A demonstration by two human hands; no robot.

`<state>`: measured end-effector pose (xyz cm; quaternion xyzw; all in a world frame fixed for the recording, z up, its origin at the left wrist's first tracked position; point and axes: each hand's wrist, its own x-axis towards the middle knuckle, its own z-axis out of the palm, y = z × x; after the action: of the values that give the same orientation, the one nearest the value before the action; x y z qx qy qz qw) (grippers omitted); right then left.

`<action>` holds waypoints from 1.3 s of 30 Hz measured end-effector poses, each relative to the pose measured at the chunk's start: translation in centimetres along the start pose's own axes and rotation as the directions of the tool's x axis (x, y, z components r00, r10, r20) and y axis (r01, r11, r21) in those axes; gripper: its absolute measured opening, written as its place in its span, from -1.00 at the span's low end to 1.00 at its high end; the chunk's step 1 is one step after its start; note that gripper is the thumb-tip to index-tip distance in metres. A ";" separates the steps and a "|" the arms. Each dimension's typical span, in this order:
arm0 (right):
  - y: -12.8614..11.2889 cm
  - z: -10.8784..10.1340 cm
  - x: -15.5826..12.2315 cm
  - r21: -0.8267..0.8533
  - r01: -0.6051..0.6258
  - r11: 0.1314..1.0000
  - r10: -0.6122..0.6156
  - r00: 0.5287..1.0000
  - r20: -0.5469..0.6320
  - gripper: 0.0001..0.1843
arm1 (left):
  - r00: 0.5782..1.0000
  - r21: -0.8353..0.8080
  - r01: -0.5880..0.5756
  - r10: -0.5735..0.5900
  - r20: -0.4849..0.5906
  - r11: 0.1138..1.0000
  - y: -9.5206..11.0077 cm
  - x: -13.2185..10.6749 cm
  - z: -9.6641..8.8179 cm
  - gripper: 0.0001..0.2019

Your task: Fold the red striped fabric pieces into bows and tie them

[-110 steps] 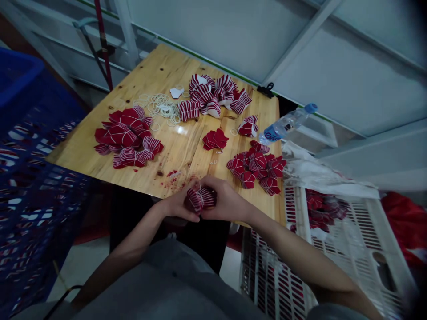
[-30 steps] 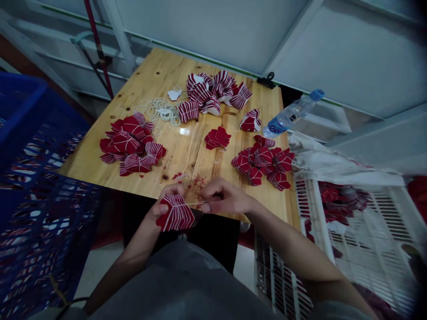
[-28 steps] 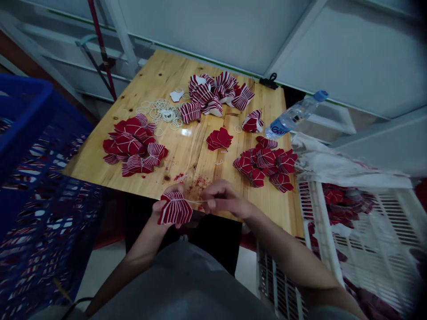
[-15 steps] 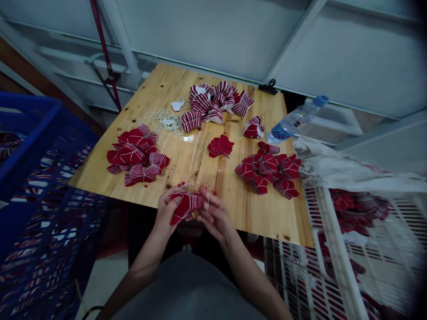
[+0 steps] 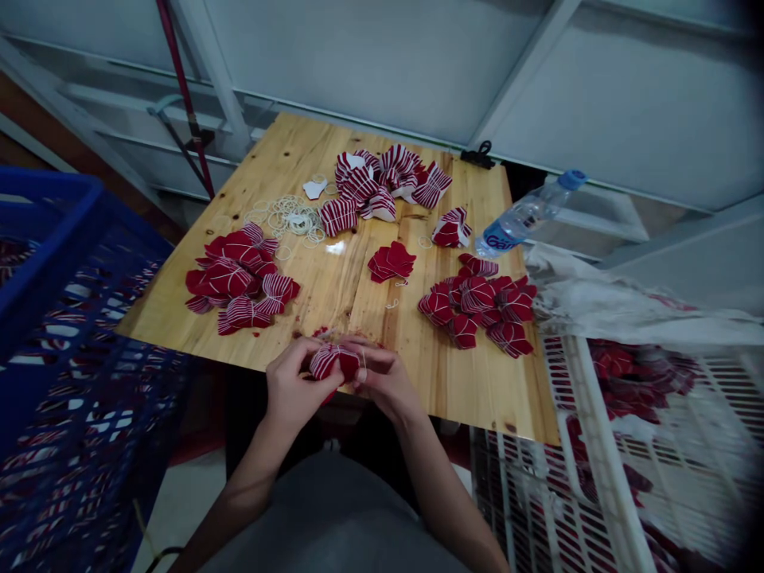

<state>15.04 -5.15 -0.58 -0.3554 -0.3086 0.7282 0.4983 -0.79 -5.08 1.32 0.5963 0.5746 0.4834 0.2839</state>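
Observation:
A bundle of red and white striped fabric pieces (image 5: 334,362) is held between my two hands at the table's front edge. My left hand (image 5: 295,378) grips its left side, thumb pressed on the red face. My right hand (image 5: 382,378) closes on the right end, where a pale rubber band shows by the fingers. Beyond them lies a small stack of red fabric pieces (image 5: 391,262). Tied bundles form a left pile (image 5: 239,278) and a right pile (image 5: 481,302). Loose rubber bands (image 5: 292,220) lie in a heap toward the back left.
The wooden table (image 5: 334,290) also carries a far pile of striped bundles (image 5: 379,183) and a black clip (image 5: 477,155). A water bottle (image 5: 525,216) leans at the right edge. A blue crate (image 5: 53,239) stands left, a white rack (image 5: 602,454) right.
The bundle has been turned in my hands, and its striped part now faces up and left. My left thumb has moved across its front, and my right fingers have closed in nearer.

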 end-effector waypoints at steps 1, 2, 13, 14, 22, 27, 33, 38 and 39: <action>-0.1 0.0 0.2 -0.028 0.022 0.999 -0.022 1.000 0.021 -0.62 | 0.998 0.034 -0.061 0.061 -0.001 0.998 0.1 0.0 -0.1 -0.85; -0.3 0.0 0.3 -0.056 0.048 0.997 -0.046 0.998 0.043 -0.63 | 0.993 0.059 -0.115 0.116 -0.003 0.992 0.1 0.1 -0.1 -0.85; -1.0 1.4 0.6 -0.408 0.213 0.888 -0.224 0.974 0.021 -0.57 | 0.995 -0.062 -0.064 0.059 -0.081 0.996 -2.0 -0.6 0.1 -0.81; -0.9 1.6 0.6 -0.430 0.222 0.875 -0.259 0.966 -0.029 -0.59 | 0.997 -0.106 -0.036 0.029 -0.068 0.994 -1.8 -0.6 0.0 -0.80; -0.6 3.5 1.4 -0.321 0.099 0.942 -0.103 0.995 0.007 -0.58 | 0.963 -0.485 0.247 -0.268 0.027 0.839 0.0 -0.2 -1.4 -0.71; 0.9 5.5 2.7 -0.394 0.166 0.904 -0.227 0.967 -0.113 -0.68 | 0.992 -0.145 0.126 -0.128 -0.006 0.981 -0.6 -0.2 -2.7 -0.69; 1.8 8.5 3.6 -0.608 0.212 0.765 -0.310 0.949 -0.059 -0.64 | 0.999 0.118 0.053 -0.054 0.005 0.992 -1.2 0.1 -4.4 -0.77; 0.4 8.9 7.7 -0.627 0.247 0.739 -0.188 0.969 0.160 -0.67 | 0.998 0.195 0.053 -0.057 0.015 0.979 -1.6 2.9 -6.5 -0.71; -0.1 8.9 8.8 -0.620 0.245 0.745 -0.166 0.969 0.183 -0.68 | 0.999 0.214 0.037 -0.040 0.008 0.976 -1.7 3.9 -7.0 -0.69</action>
<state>5.58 2.35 2.62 -0.4241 -0.6029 0.5401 0.4061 -8.32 -2.53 3.36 0.6152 0.6329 0.4094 0.2310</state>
